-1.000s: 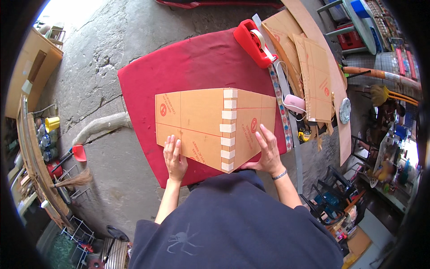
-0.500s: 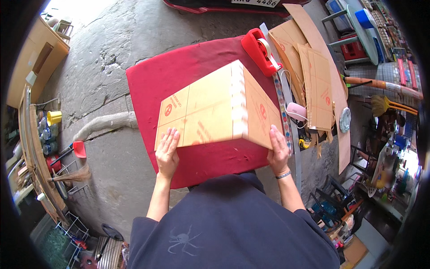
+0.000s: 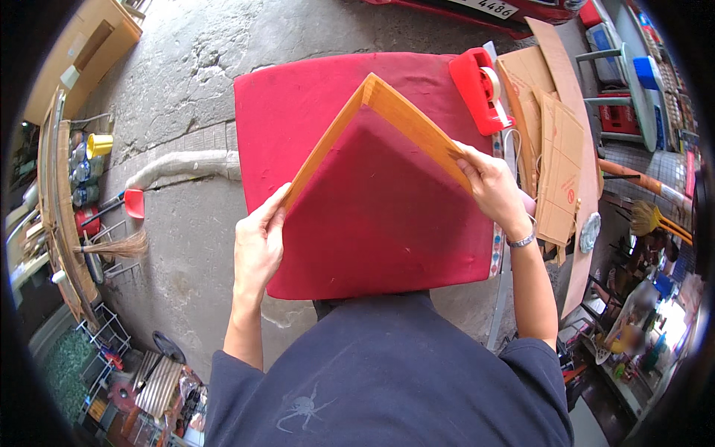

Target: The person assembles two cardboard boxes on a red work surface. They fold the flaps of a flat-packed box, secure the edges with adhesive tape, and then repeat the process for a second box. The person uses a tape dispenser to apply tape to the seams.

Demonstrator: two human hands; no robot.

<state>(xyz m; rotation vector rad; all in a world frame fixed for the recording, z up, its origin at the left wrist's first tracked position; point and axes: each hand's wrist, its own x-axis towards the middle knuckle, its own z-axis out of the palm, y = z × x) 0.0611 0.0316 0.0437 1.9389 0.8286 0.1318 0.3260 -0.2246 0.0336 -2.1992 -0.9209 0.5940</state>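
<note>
A folded piece of brown cardboard [image 3: 417,132] is held up over a red cloth-covered table [image 3: 357,246]. Its two panels meet at a crease at the far end and spread toward me like an upside-down V, seen nearly edge-on. At the near end of the left panel, my left hand [image 3: 258,246] is closed, thumb and fingers gripping the edge. The right panel's near end is pinched in my right hand [image 3: 493,186], with a metal band on that wrist. Beneath the cardboard a dark shadow falls on the cloth.
A red tape dispenser [image 3: 474,86] stands at the table's far right corner. Flat cardboard pieces [image 3: 560,171] are stacked to the right. A red car [image 3: 547,18] is beyond the table. On the left floor lie a grey wrapped tube [image 3: 182,164] and a straw broom [image 3: 123,246].
The cardboard has been tilted up, so its taped outer face no longer shows and its edges face me. Both hands have risen with it, and the view has shifted slightly.
</note>
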